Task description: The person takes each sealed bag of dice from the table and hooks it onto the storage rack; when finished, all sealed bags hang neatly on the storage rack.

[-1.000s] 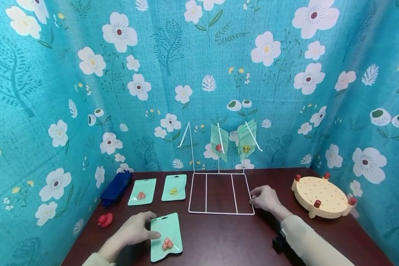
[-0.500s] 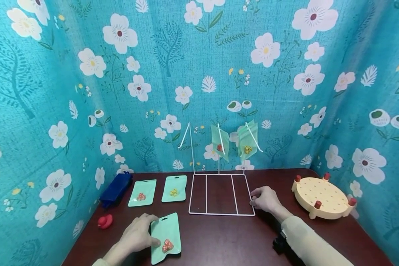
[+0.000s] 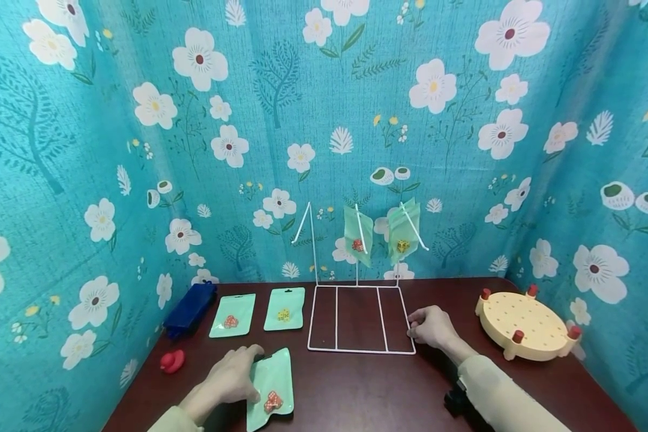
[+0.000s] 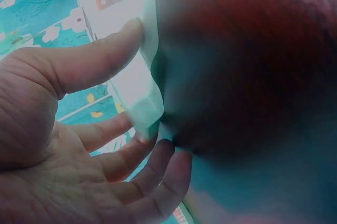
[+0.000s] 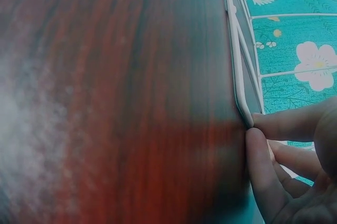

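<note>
Three packets [image 3: 274,375] lie on the tabletop [image 3: 367,396]. One rack [image 3: 362,351] has three hooks [image 3: 302,222]: one packet hangs on the middle hook [image 3: 360,227], at least one on the right hook [image 3: 414,225]. Two hands [image 3: 231,378], one duck [image 3: 172,361], one stool [image 3: 524,323].

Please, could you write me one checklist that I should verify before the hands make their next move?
1. Left hand holds the packet: ok, it is between thumb and fingers.
2. Packet fully off the table: cannot tell.
3. Right hand holds the rack: ok, it pinches the base near a corner.
4. Left hook free: ok, nothing hangs there.
5. Middle hook and right hook free: not ok, hung packets on both.
</note>
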`<state>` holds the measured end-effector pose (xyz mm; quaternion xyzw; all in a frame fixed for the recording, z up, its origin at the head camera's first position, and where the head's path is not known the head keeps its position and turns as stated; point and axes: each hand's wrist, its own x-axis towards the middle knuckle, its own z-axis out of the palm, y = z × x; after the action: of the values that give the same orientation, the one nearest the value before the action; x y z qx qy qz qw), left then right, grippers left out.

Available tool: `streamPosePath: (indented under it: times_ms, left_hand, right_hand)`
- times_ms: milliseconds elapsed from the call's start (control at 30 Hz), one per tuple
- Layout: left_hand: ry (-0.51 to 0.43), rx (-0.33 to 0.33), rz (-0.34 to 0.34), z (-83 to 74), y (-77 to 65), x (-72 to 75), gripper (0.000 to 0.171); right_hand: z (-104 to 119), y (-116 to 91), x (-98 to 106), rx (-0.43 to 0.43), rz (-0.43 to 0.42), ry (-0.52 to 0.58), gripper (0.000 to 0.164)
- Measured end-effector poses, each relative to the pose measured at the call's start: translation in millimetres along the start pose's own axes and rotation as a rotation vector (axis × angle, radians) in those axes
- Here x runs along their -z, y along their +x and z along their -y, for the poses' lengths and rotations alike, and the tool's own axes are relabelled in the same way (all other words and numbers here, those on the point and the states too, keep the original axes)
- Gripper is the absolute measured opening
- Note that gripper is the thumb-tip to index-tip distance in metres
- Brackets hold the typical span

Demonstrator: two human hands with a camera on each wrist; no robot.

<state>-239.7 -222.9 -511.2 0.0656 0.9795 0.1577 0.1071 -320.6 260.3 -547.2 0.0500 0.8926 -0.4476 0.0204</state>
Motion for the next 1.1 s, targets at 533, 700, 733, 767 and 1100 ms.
streamPosePath:
  times_ms: [533, 700, 733, 767, 1100]
  left_hand:
    - [-0.199, -0.114, -0.197, 12.6, -12.6, -3.5, 0.041]
    - [-0.208, -0.131, -0.274, 8.7, -15.0, 0.0, 0.028]
    - [-0.211, -0.117, -0.285, 7.2, -15.1, 1.3, 0.028]
    - [-0.215, -0.104, -0.294, 5.6, -15.3, 2.5, 0.029]
    - [-0.286, -0.088, -0.424, -12.2, -17.8, 14.1, 0.029]
  right_hand:
    - [4, -7, 1, 0.028, -0.016, -0.003, 0.032]
    - [3, -6, 1, 0.024, -0.019, -0.005, 0.031]
    - [2, -6, 0, 0.021, -0.017, -0.004, 0.032]
    - [2, -6, 0, 0.019, -0.015, -0.005, 0.031]
    - [1, -4, 1, 0.031, -0.012, -0.019, 0.037]
